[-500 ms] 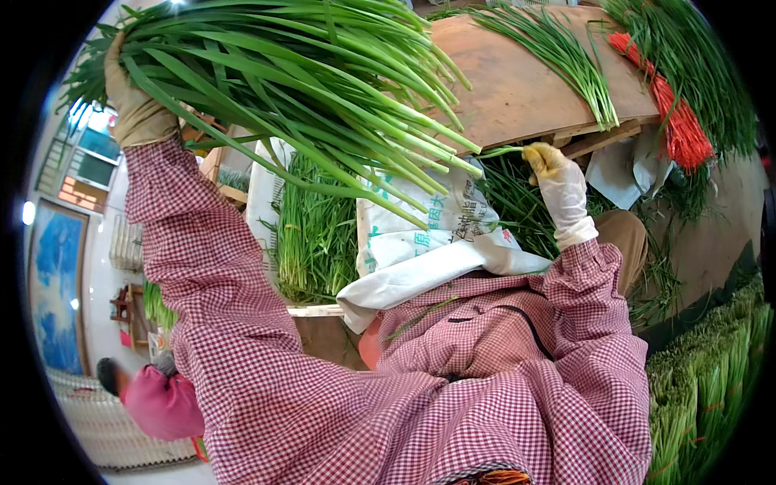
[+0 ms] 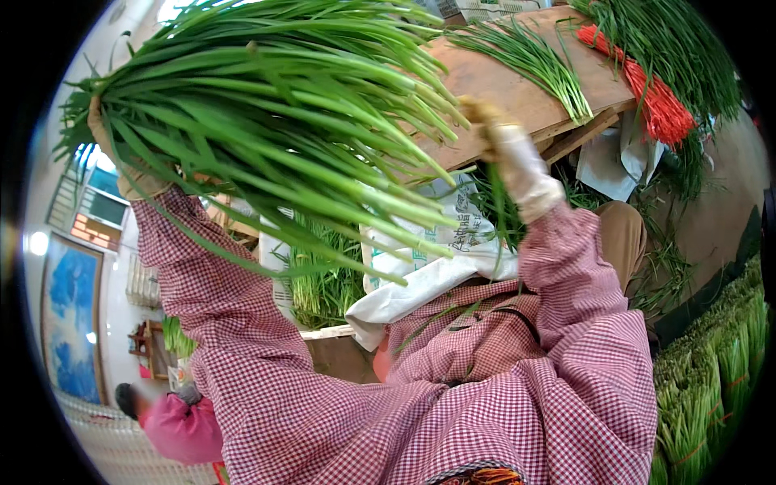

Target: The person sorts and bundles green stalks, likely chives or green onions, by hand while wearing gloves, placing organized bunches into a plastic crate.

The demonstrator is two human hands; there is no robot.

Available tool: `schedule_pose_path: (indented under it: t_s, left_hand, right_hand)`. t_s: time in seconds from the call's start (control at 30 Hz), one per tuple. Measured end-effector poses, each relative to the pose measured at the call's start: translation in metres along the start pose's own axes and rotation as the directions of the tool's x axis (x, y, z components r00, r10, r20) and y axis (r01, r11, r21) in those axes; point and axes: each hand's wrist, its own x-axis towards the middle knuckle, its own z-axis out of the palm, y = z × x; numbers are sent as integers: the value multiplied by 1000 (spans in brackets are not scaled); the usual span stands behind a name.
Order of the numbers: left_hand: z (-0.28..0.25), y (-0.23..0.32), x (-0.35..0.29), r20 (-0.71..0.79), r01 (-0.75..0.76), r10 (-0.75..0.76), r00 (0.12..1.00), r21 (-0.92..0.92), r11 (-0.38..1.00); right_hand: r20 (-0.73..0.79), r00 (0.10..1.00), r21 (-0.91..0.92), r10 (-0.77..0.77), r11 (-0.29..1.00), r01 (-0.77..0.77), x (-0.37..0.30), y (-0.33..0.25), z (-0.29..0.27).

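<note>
A large bunch of garlic chives (image 2: pixel 291 113) spreads across the upper left, its pale stem ends fanned toward the right. My left hand (image 2: pixel 117 149), in a pale glove, is closed around its leafy end; leaves cover most of the fingers. Close to the stem tips on the right is my right hand (image 2: pixel 497 133), gloved too, with yellowish stained fingertips. Motion smears its fingers, so I cannot tell whether they grip a stem. Some green leaves hang just below that hand.
A smaller chive bundle (image 2: pixel 537 69) lies on the wooden board (image 2: pixel 461 69), beside red ties (image 2: pixel 647 93) and a dark green heap (image 2: pixel 687 65). A white sack (image 2: pixel 436 283) crosses my lap. Tied bundles (image 2: pixel 703 396) stand at the lower right. Someone in pink (image 2: pixel 182 428) is at the lower left.
My right hand has moved left, from beside the board's front edge to the stem tips. The bunch in my left hand has tilted and fanned out lower.
</note>
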Motion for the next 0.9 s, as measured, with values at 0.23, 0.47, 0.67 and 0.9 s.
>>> schedule_pose_path:
  t_s: [0.23,0.47,0.67,0.9]
  left_hand:
    - [26,-29,5,499,79,145,854,-401,912]
    - [5,-61,-20,403,54,163,901,-476,878]
    - [-41,-66,-19,355,115,130,926,-593,797]
    - [-25,-74,-23,378,-27,372,848,-670,741]
  right_hand:
    - [757,654,204,11,946,-252,-42,33,38]
    - [707,661,-107,252,962,-252,-90,2,3]
    - [9,953,-998,302,68,-13,-79,57,-119]
    - [-52,998,-861,21,505,-55,-28,36,-98]
